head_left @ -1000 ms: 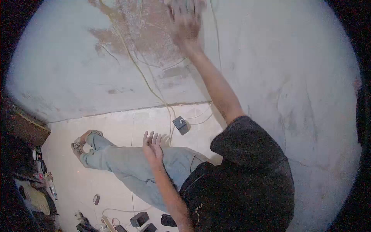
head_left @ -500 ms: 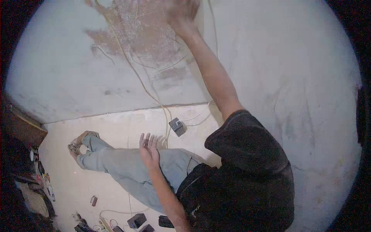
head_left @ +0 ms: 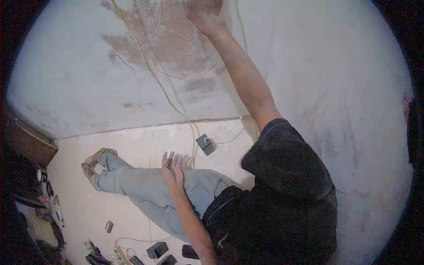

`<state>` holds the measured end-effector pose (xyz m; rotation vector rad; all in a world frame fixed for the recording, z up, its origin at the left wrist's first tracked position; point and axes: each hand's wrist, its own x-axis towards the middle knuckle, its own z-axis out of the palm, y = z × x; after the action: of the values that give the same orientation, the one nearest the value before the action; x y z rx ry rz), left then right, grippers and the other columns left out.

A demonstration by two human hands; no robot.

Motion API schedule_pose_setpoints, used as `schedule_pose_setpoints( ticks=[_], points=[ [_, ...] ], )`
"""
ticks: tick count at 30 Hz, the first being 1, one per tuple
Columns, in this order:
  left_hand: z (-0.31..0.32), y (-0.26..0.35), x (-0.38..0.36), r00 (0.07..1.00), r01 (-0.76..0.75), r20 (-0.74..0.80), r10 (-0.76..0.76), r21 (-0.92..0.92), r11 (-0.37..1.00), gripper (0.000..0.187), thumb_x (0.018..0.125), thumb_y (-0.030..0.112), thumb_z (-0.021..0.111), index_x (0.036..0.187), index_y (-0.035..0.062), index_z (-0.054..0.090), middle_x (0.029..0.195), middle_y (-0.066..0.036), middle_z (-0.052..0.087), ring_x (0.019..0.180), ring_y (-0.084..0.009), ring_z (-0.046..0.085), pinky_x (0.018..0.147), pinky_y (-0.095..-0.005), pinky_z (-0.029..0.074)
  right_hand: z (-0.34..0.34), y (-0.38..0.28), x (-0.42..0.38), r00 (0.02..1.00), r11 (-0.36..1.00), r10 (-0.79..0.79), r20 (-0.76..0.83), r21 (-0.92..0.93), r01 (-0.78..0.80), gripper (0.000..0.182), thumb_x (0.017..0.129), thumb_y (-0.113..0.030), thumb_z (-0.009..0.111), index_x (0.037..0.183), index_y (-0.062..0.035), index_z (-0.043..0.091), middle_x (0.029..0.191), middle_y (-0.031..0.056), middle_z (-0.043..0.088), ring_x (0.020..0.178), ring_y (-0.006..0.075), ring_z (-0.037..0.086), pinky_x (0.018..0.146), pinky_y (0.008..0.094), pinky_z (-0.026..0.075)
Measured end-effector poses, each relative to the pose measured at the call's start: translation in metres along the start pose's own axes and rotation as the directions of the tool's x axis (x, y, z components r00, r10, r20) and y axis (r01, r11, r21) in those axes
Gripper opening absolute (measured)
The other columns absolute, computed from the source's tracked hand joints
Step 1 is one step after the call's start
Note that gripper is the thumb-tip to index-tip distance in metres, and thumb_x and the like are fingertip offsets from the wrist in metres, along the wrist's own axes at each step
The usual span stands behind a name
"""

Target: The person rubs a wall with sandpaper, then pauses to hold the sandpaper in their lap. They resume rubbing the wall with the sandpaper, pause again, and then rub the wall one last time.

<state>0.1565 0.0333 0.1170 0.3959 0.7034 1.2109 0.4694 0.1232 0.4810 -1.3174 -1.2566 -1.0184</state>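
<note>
At the top edge of the head view, my right hand (head_left: 204, 18) reaches up to the wall (head_left: 300, 66), over a worn reddish-brown patch (head_left: 176, 48). Its fingers are blurred and partly cut off by the frame. A reddish-brown area shows right beside the hand, and I cannot tell whether it is something held. My left hand (head_left: 172, 170) hovers in front of the grey-blue trousers (head_left: 145, 190), palm up, fingers spread and holding nothing. The fingertips look pale and dusty.
Cables (head_left: 154, 75) run down the wall to the floor. A dark box with a white plug (head_left: 203, 141) sits by the wall's foot. Several black boxes (head_left: 157, 250) and wires lie at the bottom. Clutter (head_left: 42, 225) and a wooden piece (head_left: 33, 143) line the left side.
My right hand has shifted slightly up and left across the wall patch. The whole view has tilted a little. My left hand keeps its open pose.
</note>
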Motion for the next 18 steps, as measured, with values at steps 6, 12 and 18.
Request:
schedule_pose_setpoints(
  ticks=[6,12,18],
  points=[
    [0.001,0.002,-0.004,1.0,-0.004,0.018,0.004,0.0,1.0,0.048,0.089,0.015,0.046,0.134,0.002,0.036,0.124,-0.021,0.041,0.116,-0.0352,0.042,0.101,-0.0465,0.039,0.003,0.027,-0.15,0.998,0.989,-0.064,0.0,-0.133,0.064,0.047,0.088,-0.035,0.052,0.126,-0.0064,0.052,0.134,0.012,0.049,0.129,0.0358,0.037,0.108,0.0543,0.022],
    [-0.011,-0.005,0.001,0.999,0.015,0.052,-0.016,0.017,1.0,0.049,0.091,0.019,0.048,0.137,0.0033,0.036,0.138,-0.023,0.032,0.129,-0.0366,0.032,0.107,-0.0479,0.032,-0.001,0.024,-0.17,0.996,0.966,0.005,0.087,-0.258,0.018,0.043,0.088,-0.028,0.053,0.126,-0.0067,0.053,0.138,0.0114,0.045,0.131,0.0351,0.033,0.108,0.0548,0.021],
    [-0.005,-0.003,0.004,1.0,0.018,-0.003,-0.018,0.01,1.0,0.048,0.093,0.019,0.047,0.136,0.0033,0.037,0.139,-0.023,0.031,0.13,-0.0378,0.031,0.11,-0.0486,0.027,-0.006,0.003,-0.02,0.974,0.987,-0.066,-0.217,-0.155,0.033,0.052,0.084,-0.012,0.05,0.135,-0.0024,0.042,0.142,0.0129,0.04,0.135,0.0299,0.031,0.112,0.0471,0.021]
  ],
)
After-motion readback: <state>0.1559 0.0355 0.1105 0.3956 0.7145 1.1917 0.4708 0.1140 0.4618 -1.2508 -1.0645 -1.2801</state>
